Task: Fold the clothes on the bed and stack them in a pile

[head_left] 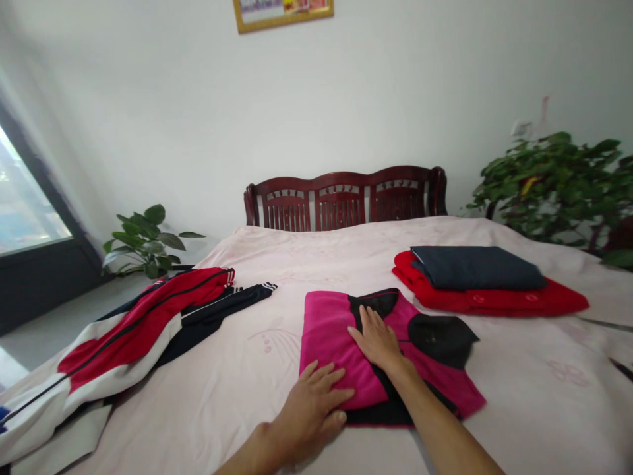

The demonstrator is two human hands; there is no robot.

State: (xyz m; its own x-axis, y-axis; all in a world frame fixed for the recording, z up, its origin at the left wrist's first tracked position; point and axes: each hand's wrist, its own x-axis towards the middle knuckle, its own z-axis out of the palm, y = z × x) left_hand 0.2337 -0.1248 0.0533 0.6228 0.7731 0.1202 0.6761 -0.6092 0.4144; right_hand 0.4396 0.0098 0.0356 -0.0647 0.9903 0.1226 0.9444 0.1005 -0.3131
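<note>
A magenta and black jacket lies partly folded on the pale pink bedspread, its collar end and a black-patched part spread to the right. My left hand rests on its near left edge with the fingers stretched out. Farther up, my right hand presses flat on the black and magenta middle of the jacket, fingers extended. Neither hand grips the cloth. The underside of the jacket is hidden.
Right of the jacket, a folded dark blue garment sits on a folded red garment. Red, white and black clothes lie at the left. Behind stand a dark wooden headboard, a left plant and a right plant.
</note>
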